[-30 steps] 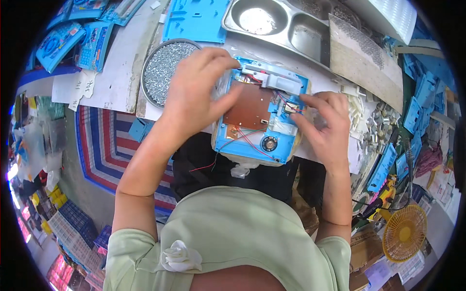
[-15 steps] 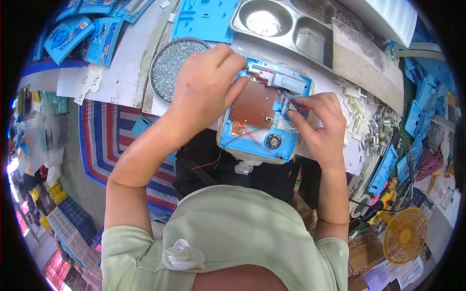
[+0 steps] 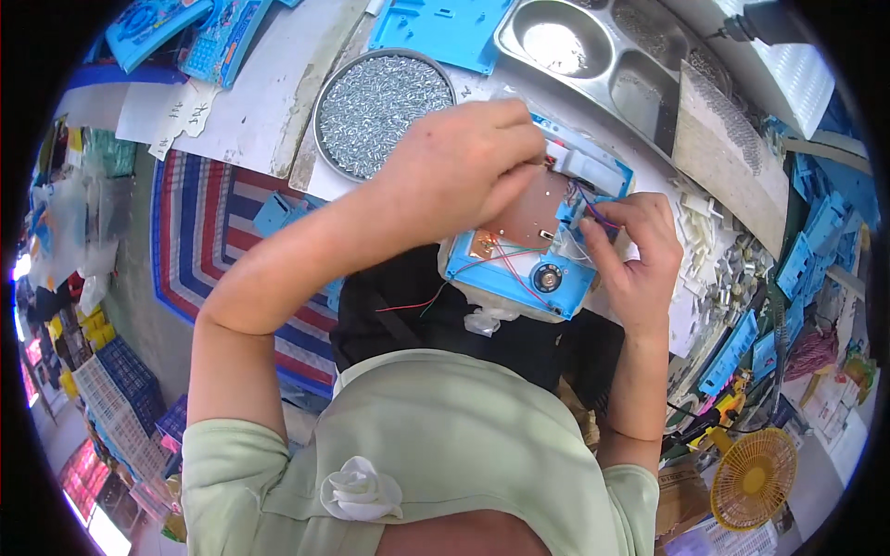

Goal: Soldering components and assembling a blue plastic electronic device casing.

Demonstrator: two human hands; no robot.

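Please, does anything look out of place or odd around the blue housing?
Yes: a thin red wire and a green wire hang over the lower left edge of the blue housing. This looks odd because their ends appear unattached.

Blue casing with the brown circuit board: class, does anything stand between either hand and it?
Nothing visible does: the left hand is over the upper left of the brown circuit board, the right hand at the right side of the blue casing.
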